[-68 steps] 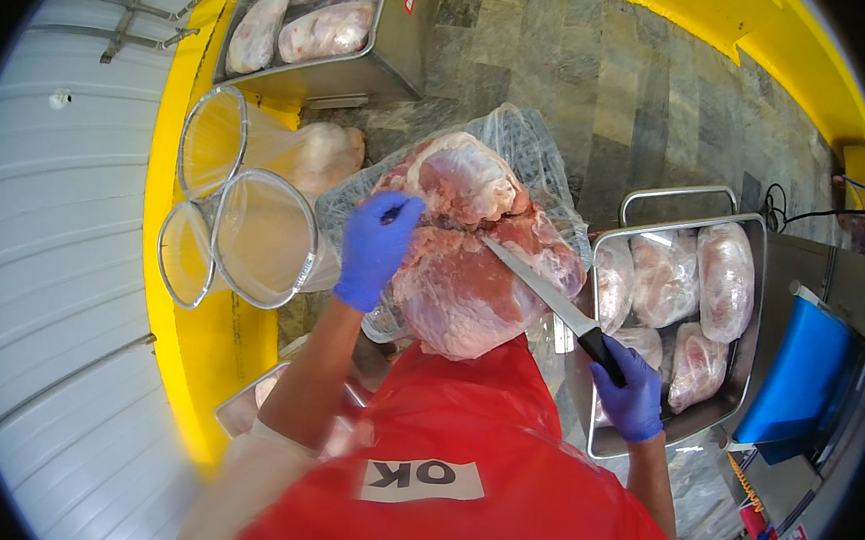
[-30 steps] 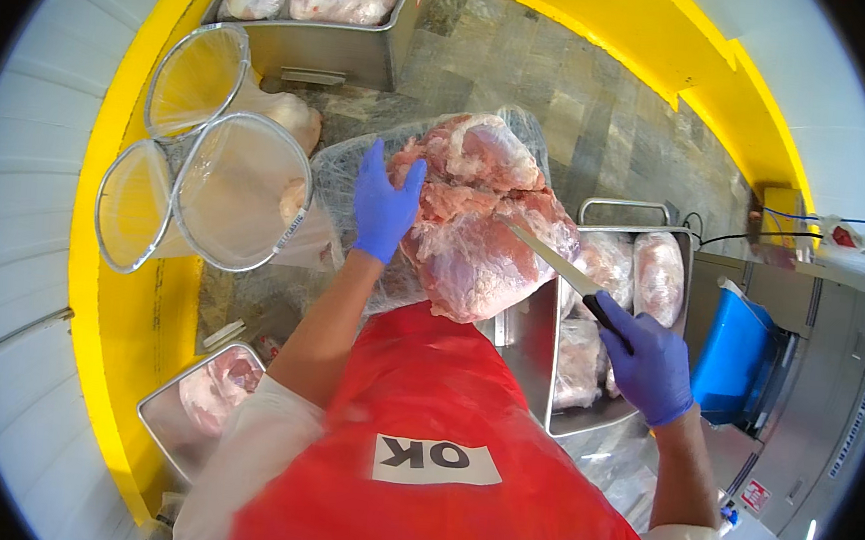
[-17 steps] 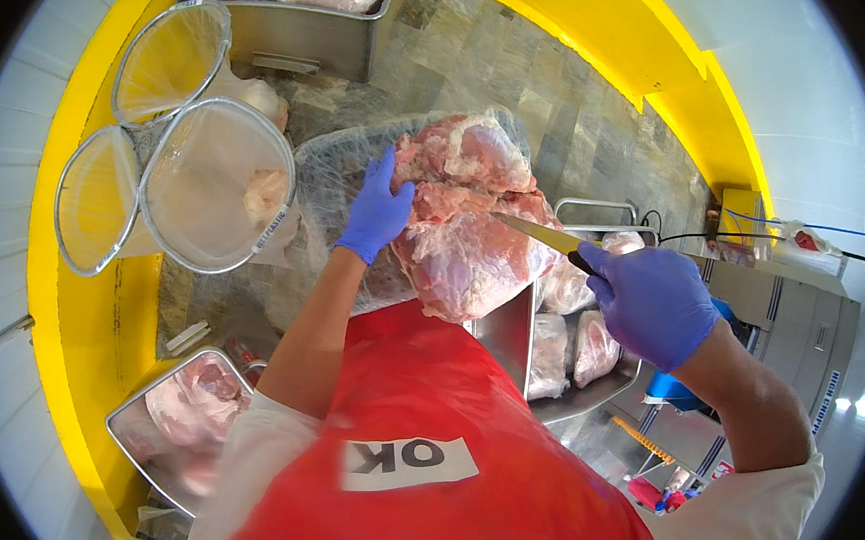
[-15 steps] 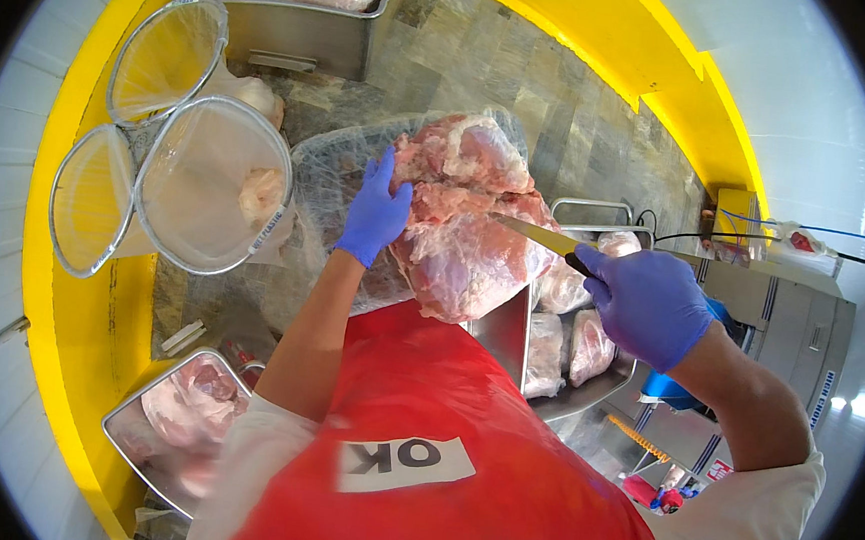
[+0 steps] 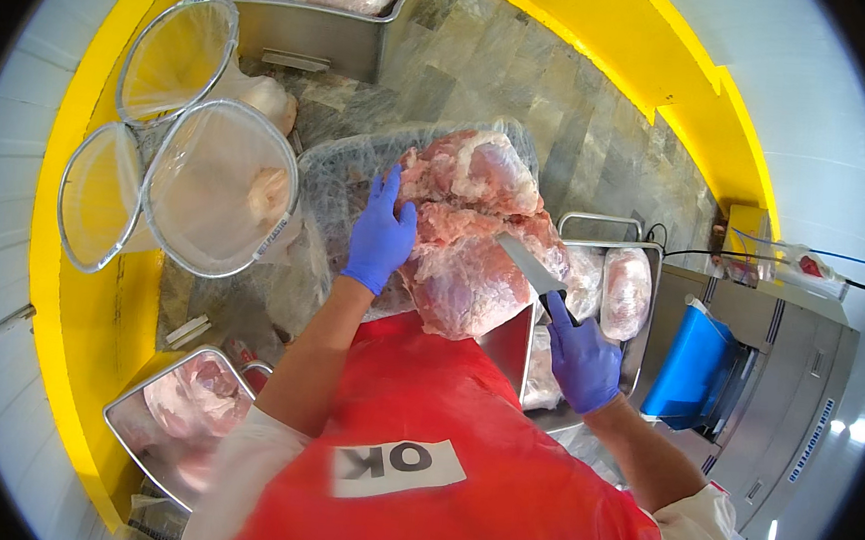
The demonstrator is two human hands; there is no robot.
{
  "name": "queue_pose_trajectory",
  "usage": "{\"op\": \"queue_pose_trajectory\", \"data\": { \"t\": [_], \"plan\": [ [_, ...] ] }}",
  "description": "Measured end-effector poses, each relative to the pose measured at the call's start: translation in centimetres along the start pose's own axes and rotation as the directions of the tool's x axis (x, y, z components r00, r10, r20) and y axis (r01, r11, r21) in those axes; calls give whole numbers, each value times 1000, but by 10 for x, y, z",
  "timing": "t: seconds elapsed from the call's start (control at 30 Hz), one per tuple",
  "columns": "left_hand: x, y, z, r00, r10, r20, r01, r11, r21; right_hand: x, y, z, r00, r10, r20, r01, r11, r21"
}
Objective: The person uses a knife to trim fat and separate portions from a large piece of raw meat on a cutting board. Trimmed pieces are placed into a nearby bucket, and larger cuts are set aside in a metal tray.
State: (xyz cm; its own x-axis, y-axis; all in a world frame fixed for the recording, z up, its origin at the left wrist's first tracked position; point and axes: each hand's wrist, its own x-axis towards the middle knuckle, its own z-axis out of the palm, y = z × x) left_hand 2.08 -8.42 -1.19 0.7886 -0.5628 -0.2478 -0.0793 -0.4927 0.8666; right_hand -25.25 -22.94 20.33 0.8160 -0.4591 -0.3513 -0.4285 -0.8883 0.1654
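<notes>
A large slab of raw pink meat [image 5: 462, 282], split across its middle, lies on a board wrapped in clear plastic [image 5: 331, 208]. My left hand [image 5: 383, 228], in a blue glove, rests against the meat's left edge with fingers stretched out and apart. My right hand [image 5: 583, 359], also gloved, grips a black-handled knife [image 5: 525, 260]; the blade points up and leftward into the cleft, its tip against the meat.
At left, three metal hoops hold clear bags [image 5: 220, 185]. Steel bins of wrapped meat stand at top [image 5: 303, 35] and right [image 5: 633, 384], another tray of meat [image 5: 177, 408] at lower left. A grey machine [image 5: 784, 385] with a blue part [image 5: 684, 368] stands right.
My right hand has drawn down and left since half a second ago, turning the knife to a steeper angle. My left hand stays at the meat; the view has shifted slightly.
</notes>
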Motion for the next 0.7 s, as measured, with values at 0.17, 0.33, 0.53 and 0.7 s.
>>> {"op": "queue_pose_trajectory", "data": {
  "t": [0.17,0.33,0.53,0.7],
  "plan": [
    [-4,5,0,999,-6,-44,6,1000,-6,-12,-6,19,990,23,-138,-19,1000,24],
    [-3,5,-1,993,-96,-65,103,989,102,21,-9,-82,988,6,155,-22,995,102],
    [1,-7,2,992,-80,-94,89,991,98,14,41,-162,983,-85,165,87,996,-4],
    [5,-30,15,992,-33,-120,37,999,35,27,53,-155,977,-142,158,134,989,65]
  ]
}}
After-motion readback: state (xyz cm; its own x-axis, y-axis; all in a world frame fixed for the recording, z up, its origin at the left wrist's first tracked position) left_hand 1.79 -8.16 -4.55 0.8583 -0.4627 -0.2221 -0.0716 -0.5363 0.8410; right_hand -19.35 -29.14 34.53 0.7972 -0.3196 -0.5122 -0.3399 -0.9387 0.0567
